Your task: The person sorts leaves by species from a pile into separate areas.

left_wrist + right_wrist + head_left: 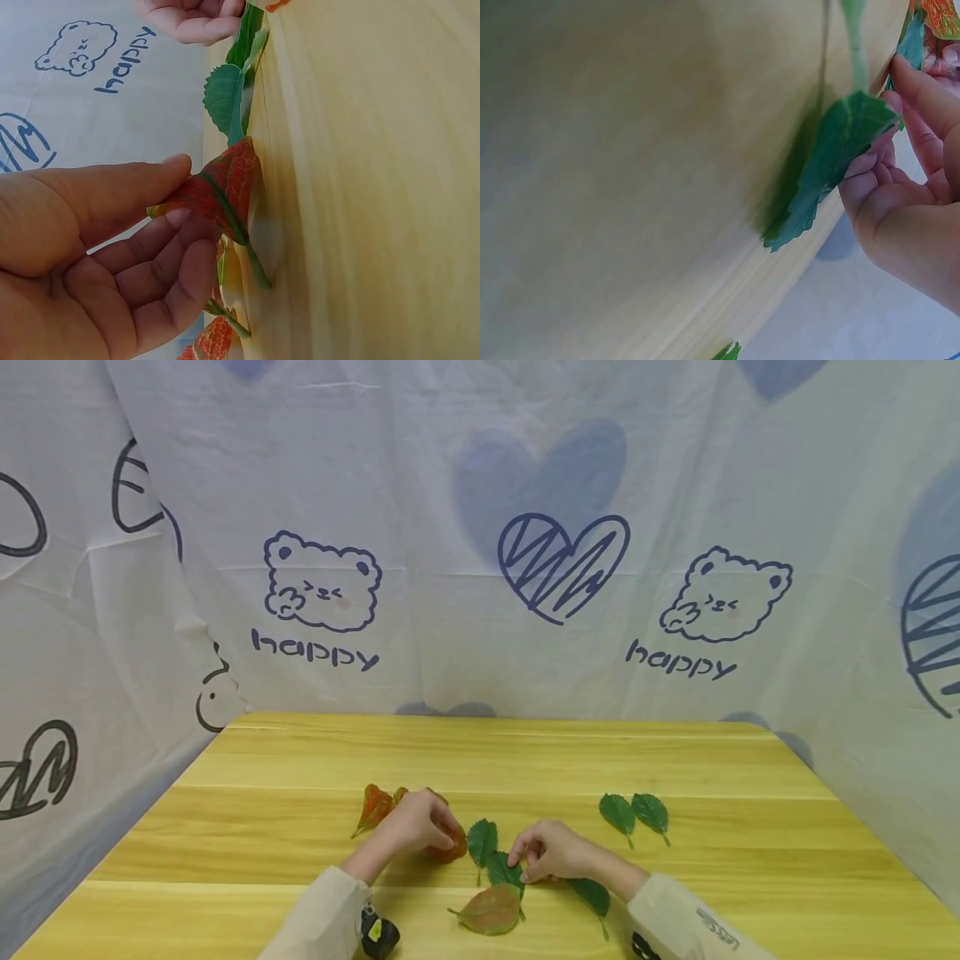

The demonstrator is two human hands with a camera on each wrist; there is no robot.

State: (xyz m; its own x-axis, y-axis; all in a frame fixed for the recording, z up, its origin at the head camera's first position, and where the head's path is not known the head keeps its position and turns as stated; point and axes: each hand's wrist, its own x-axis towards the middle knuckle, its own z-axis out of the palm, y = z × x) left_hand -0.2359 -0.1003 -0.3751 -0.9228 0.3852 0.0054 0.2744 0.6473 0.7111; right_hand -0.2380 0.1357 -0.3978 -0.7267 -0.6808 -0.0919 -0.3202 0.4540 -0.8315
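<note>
One red leaf (229, 184) pinched in left grip (426, 822) | green leaf (501, 868) at right grip (557, 850) | pinch there: cannot tell

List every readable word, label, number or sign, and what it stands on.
"happy": on the backdrop, under the left bear drawing.
"happy": on the backdrop, under the right bear drawing.
Right sleeve: lettering too small to read.
Left wrist's black device: yellow mark unreadable.
</note>
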